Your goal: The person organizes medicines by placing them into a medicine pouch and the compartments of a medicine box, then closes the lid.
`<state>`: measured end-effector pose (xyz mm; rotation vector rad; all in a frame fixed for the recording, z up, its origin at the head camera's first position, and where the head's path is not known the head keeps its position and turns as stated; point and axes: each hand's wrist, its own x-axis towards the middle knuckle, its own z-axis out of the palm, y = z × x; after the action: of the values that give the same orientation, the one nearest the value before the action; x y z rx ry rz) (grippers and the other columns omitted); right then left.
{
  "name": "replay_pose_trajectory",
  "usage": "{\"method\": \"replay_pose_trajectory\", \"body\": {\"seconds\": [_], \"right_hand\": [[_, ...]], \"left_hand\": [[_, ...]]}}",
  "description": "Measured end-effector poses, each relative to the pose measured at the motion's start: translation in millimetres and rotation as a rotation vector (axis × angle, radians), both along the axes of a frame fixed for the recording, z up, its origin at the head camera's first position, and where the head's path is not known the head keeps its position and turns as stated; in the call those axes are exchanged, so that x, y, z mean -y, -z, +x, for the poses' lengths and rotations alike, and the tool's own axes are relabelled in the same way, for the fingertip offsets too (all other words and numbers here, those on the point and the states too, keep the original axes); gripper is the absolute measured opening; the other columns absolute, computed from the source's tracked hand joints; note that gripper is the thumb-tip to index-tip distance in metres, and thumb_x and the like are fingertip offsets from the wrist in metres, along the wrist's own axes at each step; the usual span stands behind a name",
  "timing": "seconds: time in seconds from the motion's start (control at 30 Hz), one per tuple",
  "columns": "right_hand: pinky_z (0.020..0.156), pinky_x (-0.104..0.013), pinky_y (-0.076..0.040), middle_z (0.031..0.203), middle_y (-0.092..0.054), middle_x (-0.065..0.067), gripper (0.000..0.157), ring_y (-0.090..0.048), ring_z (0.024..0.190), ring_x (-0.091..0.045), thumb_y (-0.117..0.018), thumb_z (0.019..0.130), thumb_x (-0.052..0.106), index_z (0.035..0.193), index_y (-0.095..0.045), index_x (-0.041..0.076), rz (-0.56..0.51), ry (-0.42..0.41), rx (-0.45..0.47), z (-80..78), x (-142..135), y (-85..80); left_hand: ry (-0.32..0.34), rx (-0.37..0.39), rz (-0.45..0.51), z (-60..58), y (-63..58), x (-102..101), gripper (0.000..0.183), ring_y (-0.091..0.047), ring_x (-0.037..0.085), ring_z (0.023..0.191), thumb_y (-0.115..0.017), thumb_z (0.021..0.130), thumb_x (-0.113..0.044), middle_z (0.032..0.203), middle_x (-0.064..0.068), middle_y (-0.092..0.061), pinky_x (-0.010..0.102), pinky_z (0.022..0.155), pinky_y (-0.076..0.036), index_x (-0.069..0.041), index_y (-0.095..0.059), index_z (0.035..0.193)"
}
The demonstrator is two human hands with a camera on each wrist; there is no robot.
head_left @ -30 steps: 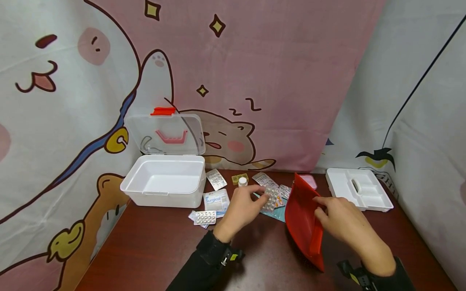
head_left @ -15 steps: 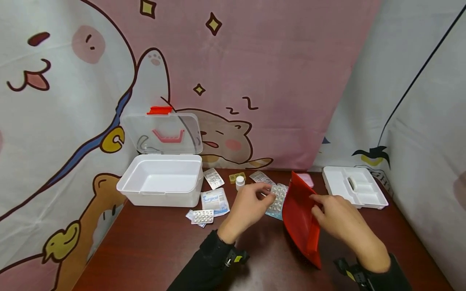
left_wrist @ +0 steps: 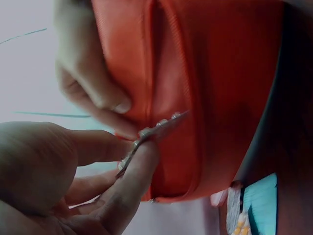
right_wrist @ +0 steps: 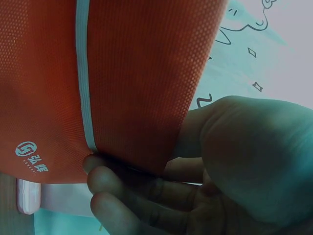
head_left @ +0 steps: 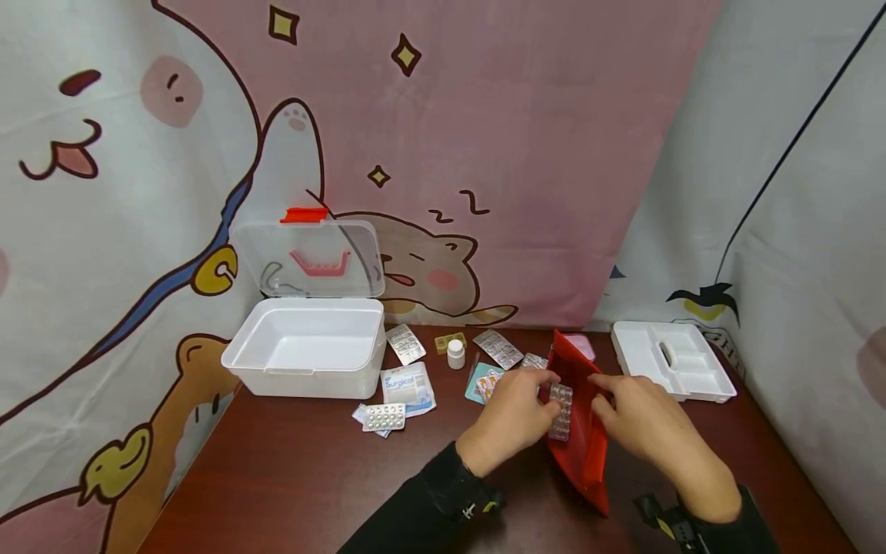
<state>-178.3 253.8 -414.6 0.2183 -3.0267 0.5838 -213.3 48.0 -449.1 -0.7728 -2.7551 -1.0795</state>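
This looks like a curtained tabletop nook: cartoon-printed cloth (head_left: 540, 154) hangs behind and beside a brown table (head_left: 291, 477).

In the head view, the left hand (head_left: 508, 422) covers part of the blister pack (head_left: 562, 415) and, toward its ten o'clock, of the turquoise packet (head_left: 473, 388); both dark sleeves (head_left: 415, 504) run off below. The left wrist view blurs the right hand (left_wrist: 90, 73); the right wrist view crops the red pouch (right_wrist: 139, 88) from nine to one o'clock.
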Motion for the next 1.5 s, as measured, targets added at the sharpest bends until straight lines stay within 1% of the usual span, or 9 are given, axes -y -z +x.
{"method": "replay_pose_trajectory", "body": {"seconds": [0.13, 0.27, 0.43, 0.53, 0.73, 0.87, 1.07, 1.3, 1.5], "right_hand": [[0.052, -0.034, -0.037, 0.074, -0.065, -0.003, 0.043, -0.044, 0.059, -0.018, -0.064, 0.099, 0.014, 0.137, -0.073, -0.006, -0.004, 0.0, 0.021, -0.1, 0.0, 0.3], [0.053, -0.035, -0.036, 0.079, -0.069, -0.005, 0.042, -0.044, 0.06, -0.019, -0.064, 0.099, 0.013, 0.136, -0.074, -0.005, -0.001, -0.001, 0.008, -0.1, -0.5, 1.1], [0.053, -0.035, -0.034, 0.074, -0.063, -0.004, 0.042, -0.042, 0.06, -0.019, -0.065, 0.098, 0.014, 0.135, -0.074, -0.004, 0.001, -0.001, -0.009, 0.9, -1.3, 3.8], [0.052, -0.035, -0.034, 0.071, -0.06, -0.003, 0.042, -0.042, 0.059, -0.018, -0.066, 0.098, 0.013, 0.134, -0.074, -0.004, 0.001, -0.002, -0.02, 1.4, -1.3, 5.2], [0.053, -0.035, -0.034, 0.093, -0.077, -0.016, 0.04, -0.044, 0.061, -0.019, -0.066, 0.097, 0.013, 0.132, -0.076, -0.004, 0.006, -0.002, -0.044, 0.7, -1.5, 4.7], [0.054, -0.035, -0.034, 0.088, -0.075, -0.013, 0.04, -0.045, 0.063, -0.02, -0.066, 0.097, 0.013, 0.132, -0.076, -0.004, 0.008, -0.005, -0.047, 0.4, -1.6, 3.6], [0.055, -0.036, -0.034, 0.087, -0.075, -0.013, 0.04, -0.046, 0.064, -0.02, -0.066, 0.096, 0.012, 0.131, -0.077, -0.002, 0.009, -0.011, -0.061, 1.1, -1.9, 3.5], [0.054, -0.035, -0.034, 0.08, -0.07, -0.008, 0.04, -0.044, 0.062, -0.019, -0.066, 0.097, 0.013, 0.132, -0.076, -0.003, 0.005, -0.01, -0.044, 0.2, -2.8, 3.1], [0.055, -0.035, -0.035, 0.076, -0.066, -0.005, 0.041, -0.045, 0.061, -0.018, -0.065, 0.099, 0.014, 0.135, -0.075, -0.004, 0.003, -0.011, -0.025, -0.5, -5.1, 0.6]], "left_hand": [[0.003, -0.041, -0.098, 5.2, 5.0, -9.3, 0.03, -0.074, 0.008, 0.109, -0.084, 0.093, -0.019, 0.118, -0.001, -0.082, 0.02, 0.093, -0.057, -0.013, -0.082, 0.123], [0.026, -0.062, -0.154, 8.1, 6.3, -17.4, 0.021, -0.072, 0.006, 0.094, -0.085, 0.092, -0.019, 0.103, -0.005, -0.08, 0.018, 0.081, -0.055, -0.015, -0.083, 0.114], [0.056, -0.082, -0.217, 10.2, 11.1, -26.2, 0.006, -0.061, 0.003, 0.075, -0.084, 0.091, -0.019, 0.082, -0.008, -0.068, 0.017, 0.066, -0.046, -0.017, -0.079, 0.093], [0.067, -0.083, -0.252, 12.0, 13.6, -28.5, 0.017, -0.056, 0.003, 0.07, -0.084, 0.09, -0.019, 0.076, -0.008, -0.061, 0.018, 0.063, -0.042, -0.018, -0.071, 0.08], [0.065, -0.073, -0.243, 15.1, 13.9, -29.9, 0.031, -0.048, 0.003, 0.061, -0.085, 0.089, -0.016, 0.068, -0.01, -0.049, 0.017, 0.054, -0.038, -0.02, -0.061, 0.069], [0.05, -0.071, -0.257, 17.0, 14.1, -32.5, 0.031, -0.048, 0.003, 0.058, -0.085, 0.089, -0.016, 0.065, -0.01, -0.051, 0.018, 0.051, -0.039, -0.019, -0.063, 0.067], [0.033, -0.15, -0.315, 17.6, 15.7, -36.8, 0.03, -0.054, 0.005, 0.057, -0.085, 0.089, -0.018, 0.065, -0.006, -0.061, 0.022, 0.05, -0.044, -0.019, -0.065, 0.067], [-0.036, -0.192, -0.238, 13.0, 5.8, -28.0, 0.03, -0.064, 0.007, 0.063, -0.082, 0.094, -0.021, 0.065, -0.008, -0.063, 0.021, 0.055, -0.045, -0.02, -0.068, 0.068], [-0.097, -0.231, -0.085, -0.9, -4.3, -10.0, 0.02, -0.067, 0.006, 0.069, -0.075, 0.104, -0.024, 0.074, -0.006, -0.074, 0.019, 0.06, -0.047, -0.017, -0.083, 0.086]]}}
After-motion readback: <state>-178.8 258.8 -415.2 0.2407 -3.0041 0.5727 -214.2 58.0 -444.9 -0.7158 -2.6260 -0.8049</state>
